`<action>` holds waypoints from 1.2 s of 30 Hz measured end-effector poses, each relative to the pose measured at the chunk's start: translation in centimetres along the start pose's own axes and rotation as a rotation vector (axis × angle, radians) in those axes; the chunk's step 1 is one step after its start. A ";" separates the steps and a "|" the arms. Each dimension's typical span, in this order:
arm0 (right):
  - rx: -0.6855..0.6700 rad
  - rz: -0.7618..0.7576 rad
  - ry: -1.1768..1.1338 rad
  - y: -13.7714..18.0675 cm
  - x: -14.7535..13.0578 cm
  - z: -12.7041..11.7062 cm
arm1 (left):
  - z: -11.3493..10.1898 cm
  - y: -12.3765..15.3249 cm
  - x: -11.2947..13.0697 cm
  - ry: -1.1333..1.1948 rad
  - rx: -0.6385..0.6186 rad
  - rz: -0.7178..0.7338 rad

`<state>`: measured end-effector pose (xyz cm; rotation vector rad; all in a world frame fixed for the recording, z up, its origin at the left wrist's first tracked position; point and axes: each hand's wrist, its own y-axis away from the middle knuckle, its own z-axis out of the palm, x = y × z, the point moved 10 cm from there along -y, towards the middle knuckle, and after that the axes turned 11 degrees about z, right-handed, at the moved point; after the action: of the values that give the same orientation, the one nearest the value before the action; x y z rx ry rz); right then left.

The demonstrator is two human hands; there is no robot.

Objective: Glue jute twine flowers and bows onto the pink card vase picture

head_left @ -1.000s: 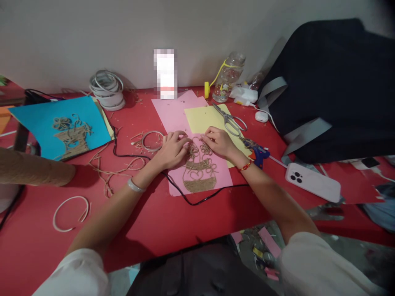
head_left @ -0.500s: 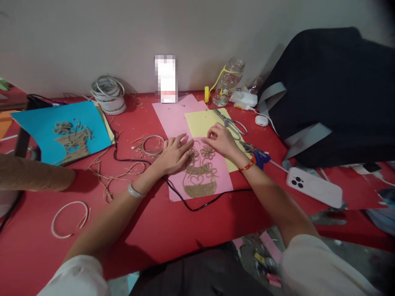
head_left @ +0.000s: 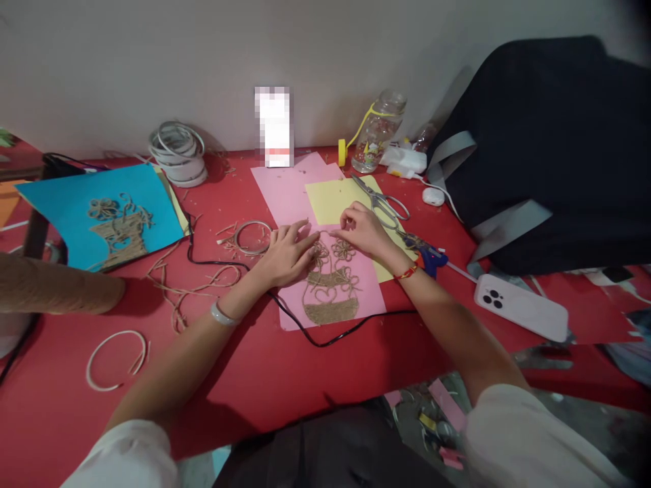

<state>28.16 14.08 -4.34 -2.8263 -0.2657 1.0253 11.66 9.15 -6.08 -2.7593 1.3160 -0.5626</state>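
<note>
A pink paper sheet [head_left: 366,295] lies on the red table [head_left: 264,366], with a twine basket-and-flowers picture [head_left: 330,288] glued on it. My left hand [head_left: 287,252] rests flat at the picture's upper left, fingers stretched out over a twine flower. My right hand [head_left: 362,232] sits at the upper right, its fingertips pinched on a thin twine strand above the other flower. A yellow sheet [head_left: 333,200] lies just behind my hands.
Scissors [head_left: 381,202] and a blue glue gun [head_left: 431,257] lie right of my hand, its black cord [head_left: 315,335] crossing the pink sheet. A white phone [head_left: 521,307], dark bag [head_left: 554,149], jar [head_left: 376,132], tape rolls [head_left: 178,152], blue craft sheet [head_left: 102,210] and twine scraps [head_left: 188,288] surround.
My left hand's fingers have spread flat. My right hand has drawn back a little, uncovering the right twine flower. The camera shifted slightly.
</note>
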 end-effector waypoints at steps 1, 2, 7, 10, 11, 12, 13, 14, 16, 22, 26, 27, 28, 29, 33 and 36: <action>0.003 0.002 0.002 0.0 0.0 0.0 | 0.0 0.0 0.0 -0.002 -0.001 0.002; 0.006 0.003 0.000 0.0 0.1 -0.1 | 0.1 0.0 0.0 -0.005 -0.002 0.003; -0.013 0.005 0.001 0.1 0.0 0.0 | 0.3 0.0 -0.1 0.005 -0.015 0.002; 0.001 0.012 0.002 0.1 -0.1 -0.4 | 0.1 0.0 -0.2 0.033 0.025 -0.004; 0.006 0.013 0.001 0.0 -0.1 -0.5 | -0.1 0.1 -0.3 0.043 0.045 -0.007; 0.007 0.013 0.002 0.0 -0.1 -0.5 | -0.2 0.1 -0.3 0.051 0.064 -0.009; 0.002 0.013 0.005 0.0 -0.2 -0.5 | -0.4 0.1 -0.3 0.056 0.078 -0.011; -0.008 0.014 0.010 0.1 -0.2 -0.4 | -0.5 0.1 -0.2 0.059 0.085 -0.011; -0.030 0.015 0.020 0.1 -0.2 -0.1 | -0.5 0.2 -0.1 0.062 0.077 -0.006; -0.017 0.008 0.007 0.2 -0.1 -0.2 | -0.5 0.1 0.0 0.070 0.054 -0.004; -0.025 0.007 0.006 0.2 0.3 -0.1 | -0.6 0.0 0.1 0.073 0.053 -0.004; -0.027 0.007 0.009 0.2 0.3 -0.1 | -0.6 0.0 0.1 0.075 0.052 -0.005; -0.025 0.007 0.009 0.1 0.4 -0.1 | -0.6 0.0 0.1 0.077 0.051 -0.006; -0.017 0.007 0.006 0.1 0.5 -0.2 | -0.6 0.0 0.1 0.078 0.051 -0.007; 0.045 0.009 -0.017 -0.3 0.6 -0.3 | -0.4 0.0 0.0 0.061 0.046 0.003; 0.046 0.017 -0.008 -0.7 0.3 0.3 | 0.1 0.0 0.0 0.018 0.007 0.016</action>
<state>28.14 14.81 -4.61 -2.7888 -0.2159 1.0327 11.75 9.13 -6.20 -2.7425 1.3354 -0.5915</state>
